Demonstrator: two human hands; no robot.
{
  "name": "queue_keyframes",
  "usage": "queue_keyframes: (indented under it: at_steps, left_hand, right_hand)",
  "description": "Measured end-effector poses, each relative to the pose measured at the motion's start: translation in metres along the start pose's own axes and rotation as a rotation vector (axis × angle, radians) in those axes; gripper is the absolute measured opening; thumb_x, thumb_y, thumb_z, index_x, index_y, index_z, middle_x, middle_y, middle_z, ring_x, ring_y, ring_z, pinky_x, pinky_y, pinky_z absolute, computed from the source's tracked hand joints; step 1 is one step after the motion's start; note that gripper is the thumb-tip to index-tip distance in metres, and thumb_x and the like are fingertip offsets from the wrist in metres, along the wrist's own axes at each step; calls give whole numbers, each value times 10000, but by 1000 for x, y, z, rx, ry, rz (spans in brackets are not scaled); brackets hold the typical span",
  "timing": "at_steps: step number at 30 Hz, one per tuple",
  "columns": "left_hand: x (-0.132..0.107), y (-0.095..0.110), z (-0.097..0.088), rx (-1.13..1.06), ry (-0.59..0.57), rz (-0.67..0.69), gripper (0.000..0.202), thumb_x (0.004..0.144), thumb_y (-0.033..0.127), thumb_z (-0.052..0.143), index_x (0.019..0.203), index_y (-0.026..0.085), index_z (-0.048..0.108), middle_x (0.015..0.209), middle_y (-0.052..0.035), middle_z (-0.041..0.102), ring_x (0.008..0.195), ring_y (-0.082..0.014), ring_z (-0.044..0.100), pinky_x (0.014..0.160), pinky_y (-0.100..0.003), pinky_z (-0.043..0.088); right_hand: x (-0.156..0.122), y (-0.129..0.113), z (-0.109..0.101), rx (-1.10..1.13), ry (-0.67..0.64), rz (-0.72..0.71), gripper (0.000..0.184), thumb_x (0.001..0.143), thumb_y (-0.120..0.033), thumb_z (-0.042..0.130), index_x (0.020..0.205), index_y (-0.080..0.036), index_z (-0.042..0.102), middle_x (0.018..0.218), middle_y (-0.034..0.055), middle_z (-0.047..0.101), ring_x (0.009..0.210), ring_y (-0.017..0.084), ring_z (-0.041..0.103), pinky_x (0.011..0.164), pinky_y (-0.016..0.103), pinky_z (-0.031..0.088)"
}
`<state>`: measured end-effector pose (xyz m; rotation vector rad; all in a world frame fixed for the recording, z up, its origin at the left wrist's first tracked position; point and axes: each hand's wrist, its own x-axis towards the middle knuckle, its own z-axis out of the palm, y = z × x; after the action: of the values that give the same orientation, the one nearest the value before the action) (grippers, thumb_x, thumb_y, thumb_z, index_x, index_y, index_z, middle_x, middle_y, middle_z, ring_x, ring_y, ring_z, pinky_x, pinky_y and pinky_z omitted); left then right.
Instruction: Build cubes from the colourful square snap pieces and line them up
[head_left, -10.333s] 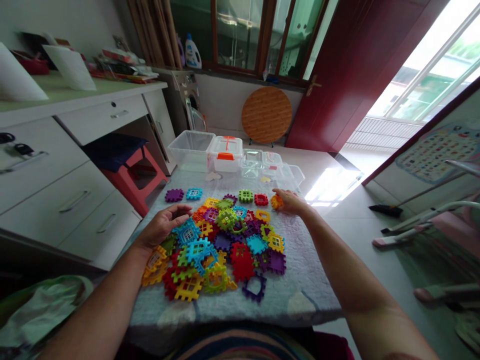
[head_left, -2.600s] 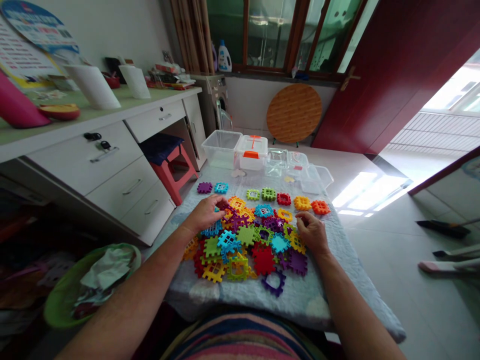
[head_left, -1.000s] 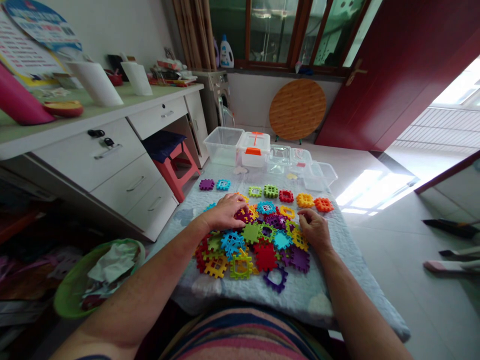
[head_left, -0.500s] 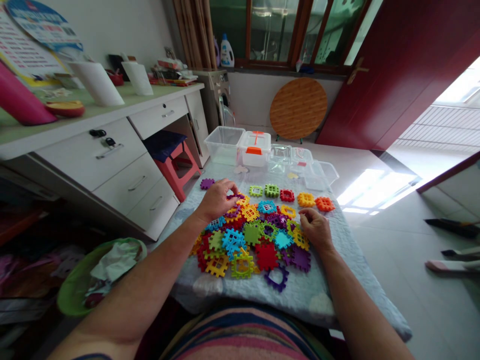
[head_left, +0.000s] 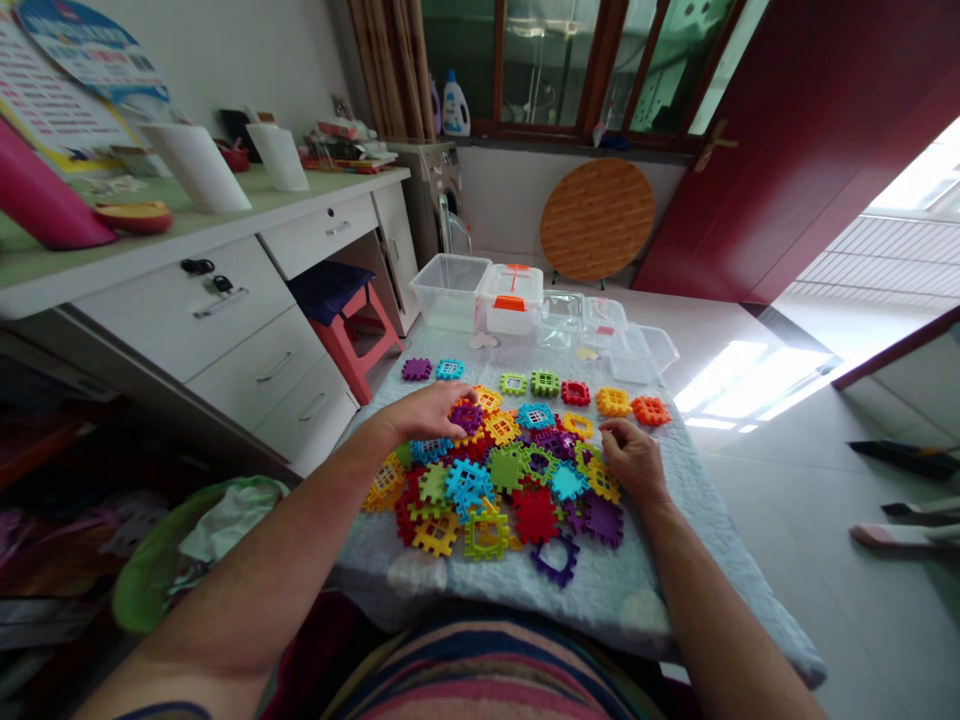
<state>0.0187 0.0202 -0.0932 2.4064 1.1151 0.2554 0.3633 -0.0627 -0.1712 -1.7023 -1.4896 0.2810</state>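
Note:
A heap of colourful toothed plastic squares (head_left: 510, 475) lies on a pale blue cloth-covered table (head_left: 600, 590). Behind the heap runs a row of single squares: purple (head_left: 416, 369), blue (head_left: 450, 369), two green (head_left: 545, 382), red (head_left: 575, 392), yellow-orange (head_left: 613, 401), orange (head_left: 650, 410). My left hand (head_left: 424, 412) lies flat over the heap's far left part, its fingertips on a purple square (head_left: 469, 416). At the heap's right edge rests my right hand (head_left: 636, 462) with fingers curled, beside a yellow square (head_left: 601, 480); anything inside the fingers is hidden.
Clear tubs (head_left: 448, 288), a white box with an orange latch (head_left: 510, 298) and small clear boxes (head_left: 564, 315) stand at the table's far edge. To the left are white drawers (head_left: 225, 330), a red stool (head_left: 349, 335) and a green basin (head_left: 150, 590).
My left hand has drawn back from the row's blue square, which shows again, and lowered onto the heap. The right hand has stayed put.

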Motion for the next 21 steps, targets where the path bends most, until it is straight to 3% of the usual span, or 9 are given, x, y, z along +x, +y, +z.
queue_keyframes:
  at_steps: [5, 16, 21]
  left_hand:
    - [15, -8, 2, 6, -111, -4, 415, 560, 260, 756, 960, 225, 649, 1014, -36, 676, 970, -261, 606, 837, -305, 451]
    - [25, 1, -6, 163, -347, -3, 374, 618, 242, 707, 979, 162, 653, 954, -35, 640, 825, -187, 573, 714, -255, 430]
    - [25, 0, 0, 173, -296, 36, 277, 622, 250, 666, 883, 161, 642, 879, -30, 640, 771, -183, 564, 667, -261, 415]
  right_hand:
    - [1, 0, 0, 1, -1, -5, 264, 746, -362, 513, 780, -174, 696, 526, -19, 529, 485, 137, 454, 535, 274, 374]
    - [0, 1, 0, -6, -8, -3, 275, 751, -371, 514, 784, -171, 700, 514, -23, 516, 482, 134, 447, 543, 272, 371]
    - [0, -2, -1, -4, -1, -6, 279, 745, -378, 509, 775, -171, 695, 520, -14, 533, 480, 137, 455, 536, 271, 370]
